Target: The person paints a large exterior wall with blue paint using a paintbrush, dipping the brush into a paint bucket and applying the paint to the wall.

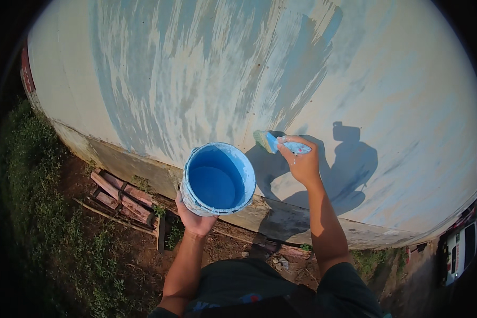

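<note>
A paint-smeared bucket (247, 161) with blue paint (212, 186) in it is held up in front of me. My left hand (197, 220) grips it from below at its near side; some of those fingers are hidden behind the bucket. In my right hand (303, 163) is a paintbrush (291, 147), its handle pinched between thumb and fingers. The brush's bristles point left, close to the wall (397, 95); whether they touch it I cannot tell. Streaky blue-grey strokes cover the wall's upper left and middle, with pale surface showing between them.
Weathered planks (124, 196) lie on the bare soil at the wall's foot on the left. Grass and weeds (42, 196) grow along the far left. A white vehicle (459, 253) stands at the right edge. My shadow (350, 175) falls on the wall.
</note>
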`<control>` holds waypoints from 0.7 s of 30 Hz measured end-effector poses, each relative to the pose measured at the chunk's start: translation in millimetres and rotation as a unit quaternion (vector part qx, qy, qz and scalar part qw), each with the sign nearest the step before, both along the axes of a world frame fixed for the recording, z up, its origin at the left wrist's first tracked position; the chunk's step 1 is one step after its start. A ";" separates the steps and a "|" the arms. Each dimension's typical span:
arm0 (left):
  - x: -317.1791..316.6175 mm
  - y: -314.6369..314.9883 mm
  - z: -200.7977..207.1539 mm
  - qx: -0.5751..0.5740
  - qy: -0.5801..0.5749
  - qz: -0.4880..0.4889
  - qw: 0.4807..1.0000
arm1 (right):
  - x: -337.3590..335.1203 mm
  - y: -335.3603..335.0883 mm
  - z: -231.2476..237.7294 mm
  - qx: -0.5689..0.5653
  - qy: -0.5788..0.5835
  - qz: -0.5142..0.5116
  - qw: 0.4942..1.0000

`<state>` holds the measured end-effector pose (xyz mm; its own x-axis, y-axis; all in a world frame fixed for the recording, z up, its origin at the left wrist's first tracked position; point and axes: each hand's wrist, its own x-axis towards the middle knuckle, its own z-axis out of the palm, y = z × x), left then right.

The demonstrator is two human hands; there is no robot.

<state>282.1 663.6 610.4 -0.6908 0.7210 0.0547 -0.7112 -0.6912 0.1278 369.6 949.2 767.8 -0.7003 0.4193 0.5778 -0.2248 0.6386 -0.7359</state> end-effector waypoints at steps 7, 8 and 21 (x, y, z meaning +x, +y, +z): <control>8.1 -4.3 -17.6 -0.034 0.021 0.034 0.999 | 65.7 -51.4 37.1 -0.253 0.126 0.126 0.951; 7.8 -4.0 -19.7 -0.036 0.022 0.029 0.999 | 68.1 -58.8 32.6 -0.254 0.128 0.122 0.951; 3.8 -12.6 -37.8 -0.061 0.083 0.056 0.993 | 68.3 -114.1 -13.2 -0.107 -0.050 -0.084 0.989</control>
